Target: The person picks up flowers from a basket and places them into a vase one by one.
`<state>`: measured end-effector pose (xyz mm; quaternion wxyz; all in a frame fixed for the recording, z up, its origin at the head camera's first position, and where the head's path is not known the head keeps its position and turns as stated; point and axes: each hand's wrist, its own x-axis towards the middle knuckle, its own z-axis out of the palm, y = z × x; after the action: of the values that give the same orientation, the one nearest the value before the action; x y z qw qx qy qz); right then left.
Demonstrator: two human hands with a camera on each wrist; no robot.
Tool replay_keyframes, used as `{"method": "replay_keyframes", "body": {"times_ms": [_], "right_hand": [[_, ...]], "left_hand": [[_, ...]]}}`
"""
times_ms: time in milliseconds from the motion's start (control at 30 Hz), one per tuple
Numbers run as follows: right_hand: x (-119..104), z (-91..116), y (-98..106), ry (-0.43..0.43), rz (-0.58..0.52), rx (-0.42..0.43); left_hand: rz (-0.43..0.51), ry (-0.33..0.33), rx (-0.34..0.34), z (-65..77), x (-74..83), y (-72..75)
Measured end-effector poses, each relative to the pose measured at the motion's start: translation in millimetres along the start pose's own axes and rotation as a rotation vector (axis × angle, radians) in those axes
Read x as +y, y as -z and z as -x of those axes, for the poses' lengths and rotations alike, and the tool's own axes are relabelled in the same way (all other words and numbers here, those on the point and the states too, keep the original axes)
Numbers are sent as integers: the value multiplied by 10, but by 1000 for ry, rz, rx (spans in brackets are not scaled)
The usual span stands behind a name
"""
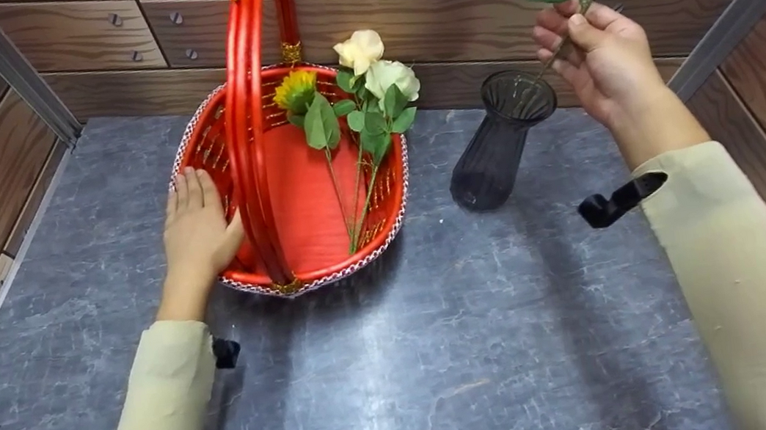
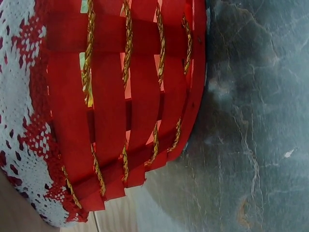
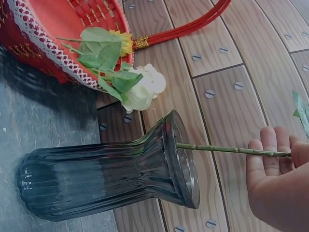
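A green leafy stem (image 3: 222, 149) is pinched between thumb and fingers of the right hand (image 1: 603, 56), its lower end at the mouth of an upright, fluted dark glass vase (image 1: 490, 160) near the tabletop's (image 1: 378, 401) back edge. Left of it, a red handled basket (image 1: 292, 197) holds a sunflower (image 1: 296, 92), cream rose (image 1: 360, 51) and white rose (image 1: 394, 83). The left hand (image 1: 195, 225), fingers straight, rests on its left rim.

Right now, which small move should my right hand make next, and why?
Perhaps gently lower the green stem into the dark vase: your right hand holds it above, its lower end appears to be at the vase's mouth, and most visible length is outside.
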<state>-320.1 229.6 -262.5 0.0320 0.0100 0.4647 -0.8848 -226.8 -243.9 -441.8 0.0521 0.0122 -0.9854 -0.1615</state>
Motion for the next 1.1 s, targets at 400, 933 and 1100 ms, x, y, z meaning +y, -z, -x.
{"method": "replay_keyframes", "body": {"times_ms": [400, 933, 1100], "right_hand": [[123, 2, 15, -7, 63, -13], [291, 10, 46, -53, 133, 9], [347, -2, 64, -58, 182, 3]], "left_hand": [[-1, 0, 2, 8, -14, -4], [14, -1, 8, 3, 5, 2], [10, 0, -4, 6, -2, 1]]}}
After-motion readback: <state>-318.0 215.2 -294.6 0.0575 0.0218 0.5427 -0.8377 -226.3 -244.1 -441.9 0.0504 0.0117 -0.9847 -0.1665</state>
